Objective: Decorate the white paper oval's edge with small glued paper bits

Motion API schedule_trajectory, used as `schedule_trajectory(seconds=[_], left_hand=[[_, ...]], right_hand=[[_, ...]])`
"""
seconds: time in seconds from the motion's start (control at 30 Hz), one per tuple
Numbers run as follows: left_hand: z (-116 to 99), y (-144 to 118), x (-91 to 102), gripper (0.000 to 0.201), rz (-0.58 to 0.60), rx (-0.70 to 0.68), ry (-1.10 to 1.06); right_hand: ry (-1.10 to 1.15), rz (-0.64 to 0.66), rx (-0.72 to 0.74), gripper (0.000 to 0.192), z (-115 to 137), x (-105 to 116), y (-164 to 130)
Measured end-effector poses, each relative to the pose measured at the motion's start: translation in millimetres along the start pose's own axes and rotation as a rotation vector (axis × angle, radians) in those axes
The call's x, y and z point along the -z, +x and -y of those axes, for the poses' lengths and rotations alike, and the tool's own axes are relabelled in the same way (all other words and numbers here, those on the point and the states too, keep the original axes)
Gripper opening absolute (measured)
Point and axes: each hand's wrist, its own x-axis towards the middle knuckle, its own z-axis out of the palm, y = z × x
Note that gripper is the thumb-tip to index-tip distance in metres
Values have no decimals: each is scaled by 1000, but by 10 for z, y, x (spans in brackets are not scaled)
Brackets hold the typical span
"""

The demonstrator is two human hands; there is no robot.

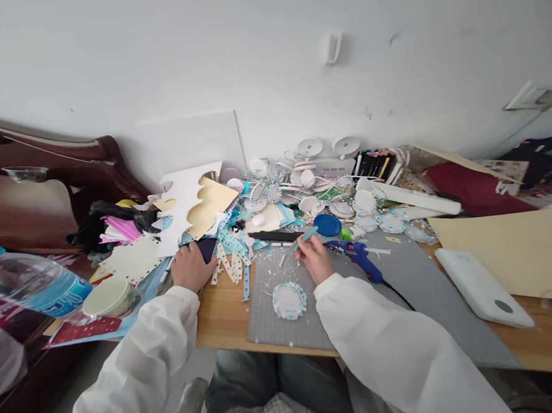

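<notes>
My right hand (317, 259) pinches a narrow light-blue strip (310, 233) above the grey cutting mat (268, 330). Below it on the mat lies a round white piece edged with pale blue bits (289, 299). My left hand (192, 267) is curled over a dark flat object, perhaps a phone (206, 249), at the left of the mat; its fingers partly cover that object. A blue glue gun (364, 260) rests just right of my right hand, its black cord trailing over the mat. A black bar-shaped object (274, 236) lies behind the mat's middle.
Paper scraps (236, 241) and white round pieces with wires (309, 190) pile along the wall. A blue lid (327, 225) sits near the glue gun. At left stand a paper cup (114, 296) and a water bottle (37, 282); a white power bank (484, 286) lies right.
</notes>
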Motion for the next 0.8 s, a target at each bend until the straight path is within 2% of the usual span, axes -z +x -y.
schedule_trajectory(seconds=[0.17,0.33,0.6,0.8], left_hand=[[8,-13,-40,56,-23,21,-64],[208,17,-98,62,-40,-30,-227],[659,-167,-198,42,-145,-113,-627],[720,-243,-178,35,-197,-103,-870]], right_hand=[[11,-12,18,32,-7,-5,12],[11,-18,30,32,-1,-14,18],[-9,-20,7,33,21,-16,-1],[-47,-6,-17,32,46,-23,-33]])
